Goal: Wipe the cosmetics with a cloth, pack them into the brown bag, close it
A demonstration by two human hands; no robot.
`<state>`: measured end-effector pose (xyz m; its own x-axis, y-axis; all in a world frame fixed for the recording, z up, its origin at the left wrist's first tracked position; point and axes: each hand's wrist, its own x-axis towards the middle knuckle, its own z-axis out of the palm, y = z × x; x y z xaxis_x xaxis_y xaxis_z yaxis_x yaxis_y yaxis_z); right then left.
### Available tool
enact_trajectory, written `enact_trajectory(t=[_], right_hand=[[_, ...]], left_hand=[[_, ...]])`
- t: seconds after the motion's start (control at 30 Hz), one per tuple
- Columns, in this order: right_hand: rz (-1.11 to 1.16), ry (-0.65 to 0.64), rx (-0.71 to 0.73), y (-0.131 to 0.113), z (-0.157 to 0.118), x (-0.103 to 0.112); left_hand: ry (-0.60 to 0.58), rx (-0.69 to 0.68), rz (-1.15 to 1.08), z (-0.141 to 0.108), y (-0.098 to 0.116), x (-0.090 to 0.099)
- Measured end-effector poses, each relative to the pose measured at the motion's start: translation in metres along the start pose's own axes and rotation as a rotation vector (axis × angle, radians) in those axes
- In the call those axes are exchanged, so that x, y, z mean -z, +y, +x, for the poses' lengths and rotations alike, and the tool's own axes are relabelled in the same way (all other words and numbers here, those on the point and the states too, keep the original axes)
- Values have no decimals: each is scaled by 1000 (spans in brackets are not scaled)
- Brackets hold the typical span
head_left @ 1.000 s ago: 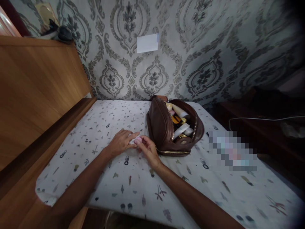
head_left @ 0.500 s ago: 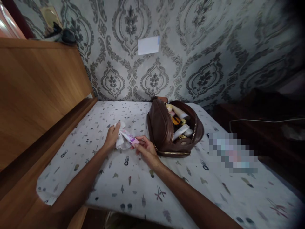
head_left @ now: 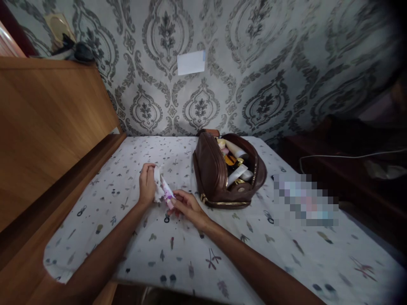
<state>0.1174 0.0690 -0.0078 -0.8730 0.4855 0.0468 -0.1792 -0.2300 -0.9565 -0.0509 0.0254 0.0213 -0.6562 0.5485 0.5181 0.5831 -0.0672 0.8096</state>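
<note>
A crumpled white tissue [head_left: 157, 186] is in my left hand [head_left: 147, 184], whose fingers are closed round it. My right hand [head_left: 189, 207] grips the lower end of a small white tube with purple and pink markings [head_left: 167, 192]. The tube slants down to the right, its upper part against the tissue. Right of my hands, a brown leather bag [head_left: 210, 165] lies unzipped, with tubes and small containers inside, among them a white tube [head_left: 237, 175] and a beige tube [head_left: 235, 149].
The bag and hands are over a white patterned cloth surface [head_left: 190, 254]. A pixelated flat item [head_left: 305, 201] lies at the right. A wooden cabinet [head_left: 54, 101] borders the left side, and a patterned wall [head_left: 200, 101] stands behind.
My left hand has turned, its knuckles now upward, and the tissue is bunched closer to it. The tube has tilted more steeply, and my right hand is slightly lower and further left.
</note>
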Motion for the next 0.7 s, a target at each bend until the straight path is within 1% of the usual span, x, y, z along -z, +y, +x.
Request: enact_trajectory(t=[0.1, 0.17, 0.27, 0.33, 0.4, 0.53, 0.57, 0.63, 0.7], right_hand=[[-5, -44, -4, -3, -2, -3], [-7, -75, -16, -3, -3, -4], [53, -68, -21, -2, -3, -4], [124, -27, -22, 0, -2, -4], [196, 26, -23, 1, 0, -2], [251, 96, 1, 3, 3, 0], [247, 100, 5, 3, 3, 1], [238, 98, 2, 2, 3, 2], [216, 75, -12, 1, 2, 2]], left_hand=[[89, -38, 18, 2, 1, 2], [65, -80, 61, 1, 0, 2], [-25, -198, 156, -3, -1, -1], [-70, -274, 187, -8, 1, -4], [-120, -334, 174, -16, 6, -8], [-305, -494, 185, -31, 19, -12], [-333, -521, 209, -33, 21, -12], [-337, -508, 253, -32, 22, -12], [-297, -423, 263, -25, 18, -10]])
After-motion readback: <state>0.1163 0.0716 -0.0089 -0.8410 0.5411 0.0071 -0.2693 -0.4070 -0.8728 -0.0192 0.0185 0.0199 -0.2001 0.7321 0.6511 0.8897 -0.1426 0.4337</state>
